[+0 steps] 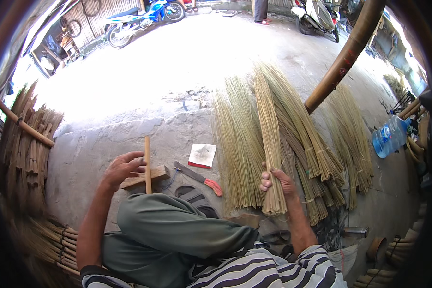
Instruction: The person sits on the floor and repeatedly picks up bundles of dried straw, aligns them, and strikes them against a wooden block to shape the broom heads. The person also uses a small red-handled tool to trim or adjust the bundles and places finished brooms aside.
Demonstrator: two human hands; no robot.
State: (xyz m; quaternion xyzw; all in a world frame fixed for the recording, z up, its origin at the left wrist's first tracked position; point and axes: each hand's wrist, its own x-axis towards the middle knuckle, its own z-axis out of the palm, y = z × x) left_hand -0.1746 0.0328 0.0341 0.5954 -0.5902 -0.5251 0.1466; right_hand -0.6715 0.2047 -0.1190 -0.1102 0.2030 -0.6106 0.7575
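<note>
Striped shirt [254,269] nearest; right hand [277,181] clamped round a straw bundle [268,122], left hand [124,168] loosely spread beside a stick [148,165]. Positioning the bundle seems underway; next calls for steadiness.

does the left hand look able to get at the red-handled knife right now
Probably, but not straight across: the pale stick and wooden block are between the left hand and the knife, which lies uncovered.

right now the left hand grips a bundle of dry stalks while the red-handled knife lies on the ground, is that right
Not quite: the head view shows the right hand, not the left hand, gripping the bundle of dry stalks; the red-handled knife does lie on the ground.
</note>
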